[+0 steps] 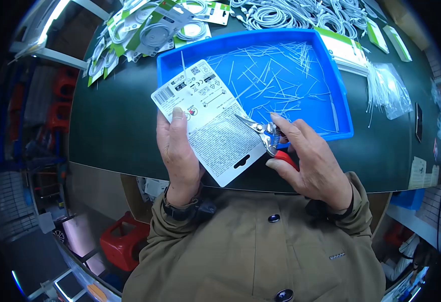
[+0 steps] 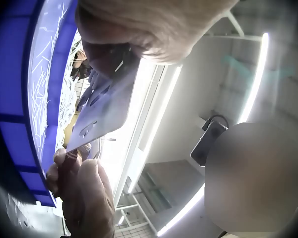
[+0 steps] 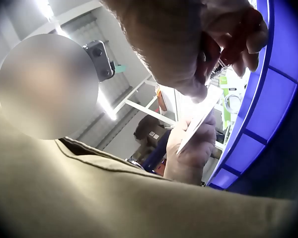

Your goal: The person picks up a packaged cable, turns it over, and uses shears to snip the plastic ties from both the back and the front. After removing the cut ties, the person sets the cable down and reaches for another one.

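My left hand holds a white printed packaging card by its left edge, thumb flat on the printed face. The card is tilted and shows a barcode, small text and a hang slot at its lower end. A thin white tie end sticks up past the card's top edge. In my right hand is a pair of red-handled snips, fingers and thumb round the handles. Their metal blades overlap the card's right edge in the head view. The left wrist view shows the card from its slotted end, close to the snips' red handle.
A blue tray with many cut white strips lies behind the hands on the dark green table. Carded cables are piled at back left, coiled grey cables at the back. White ties and a plastic bag lie right.
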Motion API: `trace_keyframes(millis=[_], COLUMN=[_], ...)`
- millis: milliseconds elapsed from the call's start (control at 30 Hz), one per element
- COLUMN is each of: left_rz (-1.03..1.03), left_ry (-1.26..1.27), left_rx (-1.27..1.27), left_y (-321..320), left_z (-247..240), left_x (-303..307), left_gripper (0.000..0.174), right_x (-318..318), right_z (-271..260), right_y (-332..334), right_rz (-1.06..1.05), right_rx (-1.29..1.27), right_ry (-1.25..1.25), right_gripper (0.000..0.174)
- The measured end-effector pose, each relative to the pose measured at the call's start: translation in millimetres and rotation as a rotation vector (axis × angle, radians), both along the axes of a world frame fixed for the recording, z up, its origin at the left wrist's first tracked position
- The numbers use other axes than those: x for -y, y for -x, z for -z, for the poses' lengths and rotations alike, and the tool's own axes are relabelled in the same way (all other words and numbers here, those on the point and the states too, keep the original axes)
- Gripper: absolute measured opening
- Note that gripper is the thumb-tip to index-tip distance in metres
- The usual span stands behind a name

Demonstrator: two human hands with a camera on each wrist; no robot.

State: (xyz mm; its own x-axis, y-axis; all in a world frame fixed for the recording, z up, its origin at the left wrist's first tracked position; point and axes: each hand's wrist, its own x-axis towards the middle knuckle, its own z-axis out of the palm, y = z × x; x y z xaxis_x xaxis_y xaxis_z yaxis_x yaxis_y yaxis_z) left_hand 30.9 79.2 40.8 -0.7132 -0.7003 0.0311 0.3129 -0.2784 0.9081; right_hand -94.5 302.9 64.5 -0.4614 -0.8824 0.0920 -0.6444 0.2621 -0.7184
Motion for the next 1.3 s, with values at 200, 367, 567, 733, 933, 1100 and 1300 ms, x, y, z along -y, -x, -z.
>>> trace_keyframes(millis=[200,367,567,733,933,1100,1300], left_rz=[-0.045,-0.052,-0.089,-0.074,-0.056,-0.029,0.035], left_ry=[0.121,0.11,0.132,0.138,0.154,0.145,0.093], left_rx=[0.019,0.012,0.001,-0.022,-0.027,-0.045,0.028], left_y=[7.7,6.9,4.5,9.6,18.9,32.2,38.7], left_z=[9.2,10.7,12.8,16.5,18.5,24.8,31.4], left_x=[-13.1,-16.4,-12.3,-19.7,-28.6,-38.3,-49.9], left_gripper=[0.041,0.042,0.042,0.041,0.039,0.039,0.039], right_x=[4.8,7.2,1.4,4.2,6.9,-1.7,-16.5], right_z=[2.6,-0.9,-1.8,5.2,4.8,0.5,15.0], right_y=[-6.4,-8.4,-7.5,-7.9,-9.3,-4.5,-9.1], right_rz=[0.061,0.042,0.088,0.117,0.173,0.2,0.254], right_rx=[-0.075,-0.174,-0.109,-0.162,-0.291,-0.149,-0.081], right_ry=[-0.04,-0.03,-0.073,-0.017,-0.047,-0.093,-0.081], right_gripper=[0.083,0.081,0.081,0.08,0.079,0.074,0.071])
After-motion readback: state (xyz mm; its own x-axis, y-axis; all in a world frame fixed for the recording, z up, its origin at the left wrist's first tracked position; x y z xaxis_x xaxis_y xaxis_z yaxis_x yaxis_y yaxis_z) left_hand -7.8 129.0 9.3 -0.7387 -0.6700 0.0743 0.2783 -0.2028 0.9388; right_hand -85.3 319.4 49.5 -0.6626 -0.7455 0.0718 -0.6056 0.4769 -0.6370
